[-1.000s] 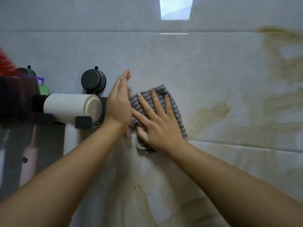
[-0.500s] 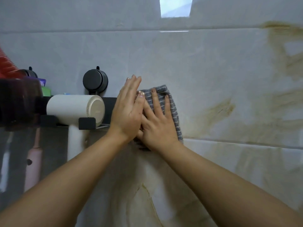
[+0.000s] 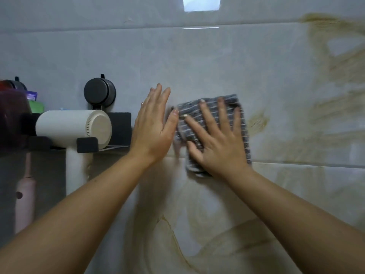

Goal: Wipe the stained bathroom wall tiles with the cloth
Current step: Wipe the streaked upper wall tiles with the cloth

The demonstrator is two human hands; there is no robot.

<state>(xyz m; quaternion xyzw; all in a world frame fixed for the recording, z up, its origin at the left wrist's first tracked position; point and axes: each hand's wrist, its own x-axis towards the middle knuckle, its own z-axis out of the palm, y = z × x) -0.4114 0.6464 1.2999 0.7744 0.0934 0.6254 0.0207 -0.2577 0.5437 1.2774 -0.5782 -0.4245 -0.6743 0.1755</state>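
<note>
A right hand (image 3: 219, 143) pressed a grey striped cloth (image 3: 244, 133) flat against a pale bathroom wall tile (image 3: 197, 66), fingers straight and spread apart. At the cloth's 9 o'clock, a left hand (image 3: 153, 127) was up at the wall, fingers straight and close together, thumb tip just beside the cloth's edge. Brown stains (image 3: 256, 121) streaked the tiles at the cloth's 3 o'clock. At the left hand's 9 o'clock, a white hair dryer (image 3: 73, 128) lay on a black wall shelf (image 3: 120, 123)
</note>
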